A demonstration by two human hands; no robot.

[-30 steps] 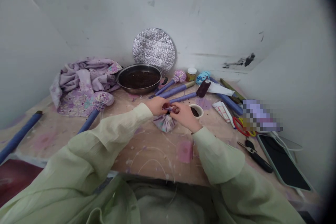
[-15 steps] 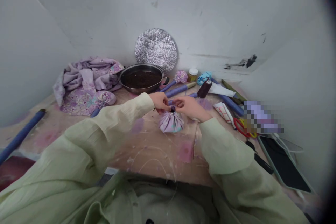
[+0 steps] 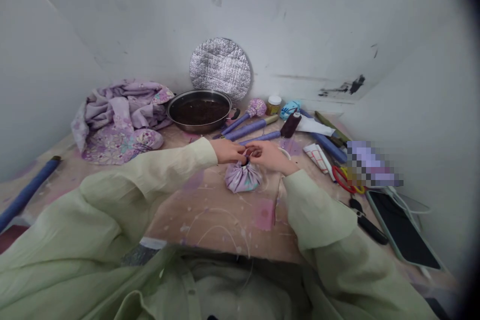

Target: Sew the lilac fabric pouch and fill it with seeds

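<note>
A small gathered pouch of pale purple floral cloth [image 3: 243, 178] sits on the table in front of me, its pleats drawn together at the top. My left hand [image 3: 229, 151] comes in from the left, fingers closed on the pouch's neck. On the other side my right hand [image 3: 268, 154] pinches the same neck with thumb and bent fingers. Something dark shows in the pouch's mouth between my fingertips; I cannot make out what it is.
Behind stand a pan of dark loose material [image 3: 200, 110] and a round silver mat [image 3: 220, 67]. Crumpled floral cloth [image 3: 123, 120] lies left. Purple-wrapped sticks [image 3: 247, 130], a dark thread spool [image 3: 291, 124], a jar [image 3: 273, 105], red-handled scissors [image 3: 342, 180] and a phone [image 3: 405, 230] are right.
My fingers have shifted slightly at the pouch's neck, and my left hand lies a little flatter over it. The whole view has moved slightly; the pouch stays on the table.
</note>
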